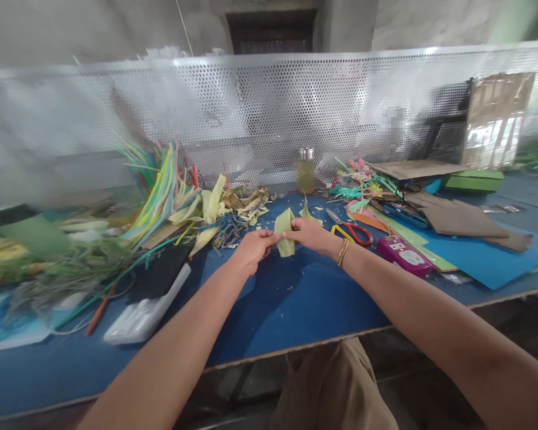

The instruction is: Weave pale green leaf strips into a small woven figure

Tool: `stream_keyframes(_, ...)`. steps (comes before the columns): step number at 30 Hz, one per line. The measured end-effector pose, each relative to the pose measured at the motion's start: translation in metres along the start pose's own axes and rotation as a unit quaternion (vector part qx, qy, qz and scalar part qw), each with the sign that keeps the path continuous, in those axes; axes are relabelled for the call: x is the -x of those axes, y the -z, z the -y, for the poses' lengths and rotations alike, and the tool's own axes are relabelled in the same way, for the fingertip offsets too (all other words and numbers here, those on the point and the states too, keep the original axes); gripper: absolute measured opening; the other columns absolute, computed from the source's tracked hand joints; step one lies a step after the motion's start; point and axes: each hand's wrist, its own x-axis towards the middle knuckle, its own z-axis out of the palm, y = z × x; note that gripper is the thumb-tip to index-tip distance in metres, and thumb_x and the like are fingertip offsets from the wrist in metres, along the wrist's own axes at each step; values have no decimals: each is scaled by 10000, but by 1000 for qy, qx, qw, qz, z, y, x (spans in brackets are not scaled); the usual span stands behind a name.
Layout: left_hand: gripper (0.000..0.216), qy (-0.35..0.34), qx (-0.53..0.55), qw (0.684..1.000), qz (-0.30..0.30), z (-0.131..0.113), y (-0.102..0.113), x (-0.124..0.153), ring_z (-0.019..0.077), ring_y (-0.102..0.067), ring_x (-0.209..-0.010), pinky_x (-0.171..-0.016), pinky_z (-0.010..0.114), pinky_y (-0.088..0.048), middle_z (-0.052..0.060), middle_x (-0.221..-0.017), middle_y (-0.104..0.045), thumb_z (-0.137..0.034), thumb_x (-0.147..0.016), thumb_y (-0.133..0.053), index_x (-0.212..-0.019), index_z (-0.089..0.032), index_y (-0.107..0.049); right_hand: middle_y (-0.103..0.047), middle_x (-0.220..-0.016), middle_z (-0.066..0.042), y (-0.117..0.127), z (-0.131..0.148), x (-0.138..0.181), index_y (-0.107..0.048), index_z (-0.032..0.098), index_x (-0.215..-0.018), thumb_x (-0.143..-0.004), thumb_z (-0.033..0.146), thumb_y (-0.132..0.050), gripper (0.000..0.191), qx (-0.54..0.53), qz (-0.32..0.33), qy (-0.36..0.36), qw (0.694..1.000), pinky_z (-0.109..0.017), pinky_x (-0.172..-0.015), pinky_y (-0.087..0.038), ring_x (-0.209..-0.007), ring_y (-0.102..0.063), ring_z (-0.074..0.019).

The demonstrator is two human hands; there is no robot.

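Observation:
A pale green strip of corn husk [285, 233] is held above the blue table, between my two hands. My left hand [254, 246] pinches its left edge with closed fingertips. Gripping the husk from the other side is my right hand [312, 234], thumb in front and fingers partly hidden behind. Another small piece of husk [305, 210] shows just beyond the right hand. Scissors [360, 234] with red and yellow handles lie to the right of that hand, their blades pointing away.
Husks [213, 203] and colored strips [161, 194] are heaped at the left, near a black-and-white packet [150, 298]. A bottle of yellowish liquid [306, 171] stands at the back before a perforated metal screen [269, 101]. Rightward lie a purple case [404, 255], blue sheet [483, 257] and cardboard [461, 216].

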Motion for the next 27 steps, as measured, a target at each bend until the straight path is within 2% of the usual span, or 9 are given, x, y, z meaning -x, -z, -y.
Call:
stream_keyframes(4,424,12,-5,1000,-4,-2,1,2,48,-358,-436,-468,229,-235,-46,-511,-464,-407,-479,-886,-585,-153,-563,-682,-741,-38,-4,-6,-2,-628,150,-782,-743,224,-655,88,-136,37,-36,989,-235,-620,-504,-678,-603,-133)
stream_keyframes(12,412,23,5,1000,1,-3,1,2,46,-388,-459,-480,221,-260,-40,-537,-493,-382,-491,-888,-584,-142,-566,-629,-638,3,-4,2,1,-620,140,-715,-742,193,-633,60,-107,21,-37,993,-209,-532,-442,-558,-536,-92)
stream_keyframes(15,362,23,40,999,26,-4,1,3,59,-459,-515,-509,211,-317,-27,-585,-534,-342,-527,-880,-632,-141,-598,-645,-660,-1,-4,2,1,-624,143,-734,-742,198,-643,58,-144,37,-44,988,-213,-557,-471,-572,-562,-97)
stream_keyframes(20,276,47,122,987,95,-9,2,6,107,-594,-676,-596,220,-416,10,-754,-636,-285,-635,-830,-793,-173,-633,-703,-811,-40,-3,-3,-1,-661,167,-866,-757,242,-680,133,-237,67,-66,967,-281,-694,-548,-707,-653,-144)
stream_keyframes(24,238,80,152,980,99,-14,-1,8,125,-613,-683,-606,236,-438,29,-770,-650,-396,-773,-716,-851,-187,-632,-716,-866,-48,-1,-4,-1,-674,189,-893,-772,226,-672,127,-238,66,-64,967,-302,-713,-561,-746,-667,-160)
stream_keyframes(27,345,97,156,979,90,-14,-3,7,133,-607,-655,-600,247,-443,36,-725,-639,-523,-798,-654,-804,-179,-626,-719,-862,-48,-1,-4,-1,-681,188,-879,-777,215,-662,106,-223,58,-63,971,-298,-705,-564,-748,-669,-164)
